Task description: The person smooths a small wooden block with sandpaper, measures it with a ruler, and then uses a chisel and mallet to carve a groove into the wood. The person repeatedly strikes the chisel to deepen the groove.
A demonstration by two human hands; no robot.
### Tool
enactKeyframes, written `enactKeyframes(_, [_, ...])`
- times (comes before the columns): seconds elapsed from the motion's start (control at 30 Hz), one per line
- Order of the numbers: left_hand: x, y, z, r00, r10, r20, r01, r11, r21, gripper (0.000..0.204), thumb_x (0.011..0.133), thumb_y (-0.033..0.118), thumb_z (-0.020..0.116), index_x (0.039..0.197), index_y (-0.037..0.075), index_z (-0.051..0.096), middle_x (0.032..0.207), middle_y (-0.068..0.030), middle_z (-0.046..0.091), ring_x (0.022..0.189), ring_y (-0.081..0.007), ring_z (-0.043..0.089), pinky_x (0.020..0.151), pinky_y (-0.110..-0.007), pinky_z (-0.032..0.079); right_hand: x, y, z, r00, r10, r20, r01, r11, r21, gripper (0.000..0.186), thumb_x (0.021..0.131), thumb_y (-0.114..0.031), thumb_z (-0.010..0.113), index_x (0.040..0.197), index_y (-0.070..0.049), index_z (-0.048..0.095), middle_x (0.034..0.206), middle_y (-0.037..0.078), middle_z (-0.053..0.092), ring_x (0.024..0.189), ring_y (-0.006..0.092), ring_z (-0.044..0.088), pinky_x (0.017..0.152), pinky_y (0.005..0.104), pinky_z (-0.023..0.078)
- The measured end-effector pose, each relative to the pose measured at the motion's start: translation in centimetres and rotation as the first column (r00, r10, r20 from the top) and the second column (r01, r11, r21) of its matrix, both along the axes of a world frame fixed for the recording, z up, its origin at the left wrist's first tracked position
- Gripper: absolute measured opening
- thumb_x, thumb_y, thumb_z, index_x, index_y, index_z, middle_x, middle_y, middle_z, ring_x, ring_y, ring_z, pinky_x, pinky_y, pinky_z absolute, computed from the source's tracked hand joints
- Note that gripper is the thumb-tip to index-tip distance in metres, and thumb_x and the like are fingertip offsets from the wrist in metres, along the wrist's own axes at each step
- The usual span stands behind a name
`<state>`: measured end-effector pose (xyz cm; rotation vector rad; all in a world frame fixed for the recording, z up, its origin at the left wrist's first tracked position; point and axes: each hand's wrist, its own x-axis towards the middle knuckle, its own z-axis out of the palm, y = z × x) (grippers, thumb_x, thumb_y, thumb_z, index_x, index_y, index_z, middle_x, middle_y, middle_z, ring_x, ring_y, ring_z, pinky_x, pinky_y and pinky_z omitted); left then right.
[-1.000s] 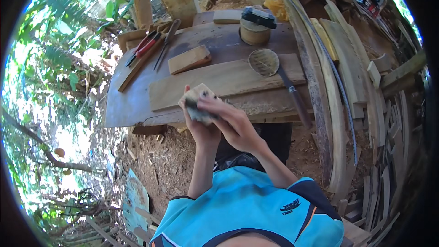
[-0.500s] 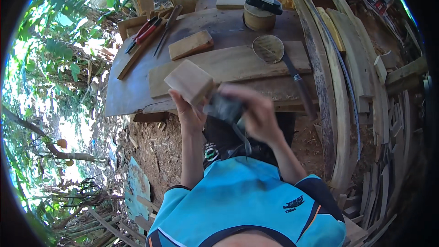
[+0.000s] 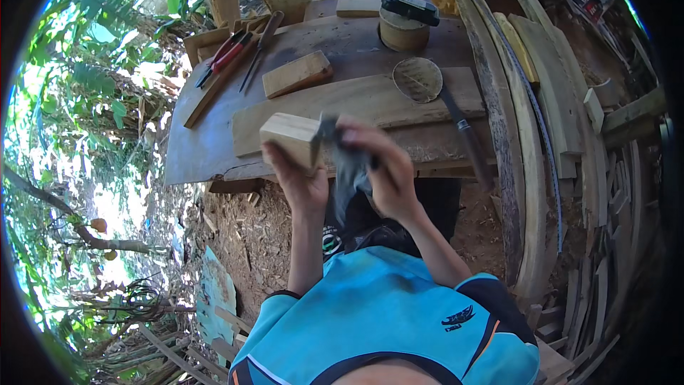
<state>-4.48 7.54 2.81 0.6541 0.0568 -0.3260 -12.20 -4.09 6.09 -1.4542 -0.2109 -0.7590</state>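
At bench (image 3: 206,146), left hand (image 3: 303,184) clasps block (image 3: 291,135); right hand (image 3: 390,177), grey sheet (image 3: 349,177); shirt (image 3: 377,299) bears logo (image 3: 459,318).

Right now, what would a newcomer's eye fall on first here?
Probably the bright blue shirt at the bottom of the view. Just above it, the left hand grips a pale wooden block, while the right hand holds a grey cloth beside it. Then red-handled pliers stand out toward the worktable's far left.

grey cloth (image 3: 349,175) blurred | wooden block (image 3: 291,134) partly hidden | blue shirt (image 3: 385,306) cut off
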Motion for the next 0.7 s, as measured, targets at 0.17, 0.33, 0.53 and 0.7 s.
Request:
enactKeyframes(0.17, [-2.3,-3.2,1.0,0.998,-0.045,0.046,0.041,0.995,0.087,0.058,0.088,0.050,0.039,0.127,0.007,0.036,0.118,-0.0094,0.049,0.106,-0.0197,0.051,0.093,-0.032,0.040,2.7,1.8,-0.7,0.945,-0.300,0.126,0.316,0.940,-0.132,0.035,0.080,0.003,0.040,0.111,-0.003,0.056,0.124,0.018,0.047,0.125,0.0365,0.032,0.102,0.0405,0.027])
enactKeyframes(0.33, [0.3,-1.4,-0.7,0.999,-0.012,0.042,0.009,0.998,0.057,0.058,0.088,0.052,0.037,0.119,0.003,0.041,0.106,-0.0097,0.053,0.094,-0.0195,0.055,0.083,-0.030,0.045,0.4,3.7,-3.4,0.989,-0.149,-0.018,0.135,0.938,-0.320,0.041,0.076,0.006,0.047,0.114,-0.008,0.056,0.131,0.016,0.041,0.126,0.0349,0.030,0.103,0.0407,0.027])
enactKeyframes(0.53, [4.5,0.6,-1.0,0.990,0.032,0.141,-0.090,0.899,0.428,0.063,0.085,0.058,0.038,0.116,0.004,0.042,0.103,-0.0100,0.052,0.090,-0.0180,0.054,0.077,-0.029,0.047,-0.4,0.4,-2.5,0.977,0.177,-0.116,-0.201,0.949,-0.244,0.041,0.071,0.008,0.051,0.108,-0.009,0.057,0.105,0.012,0.058,0.100,0.0303,0.055,0.083,0.0370,0.044])
enactKeyframes(0.7, [12.2,-3.7,3.4,0.758,-0.148,0.635,-0.228,0.852,0.471,0.035,0.089,0.033,0.050,0.112,0.007,0.047,0.095,-0.0072,0.054,0.088,-0.0125,0.052,0.072,-0.026,0.045,-1.1,-4.3,-4.5,0.927,-0.214,-0.306,0.065,0.899,-0.432,0.034,0.071,0.003,0.052,0.104,-0.003,0.056,0.079,0.011,0.055,0.067,0.0259,0.057,0.058,0.0340,0.048])
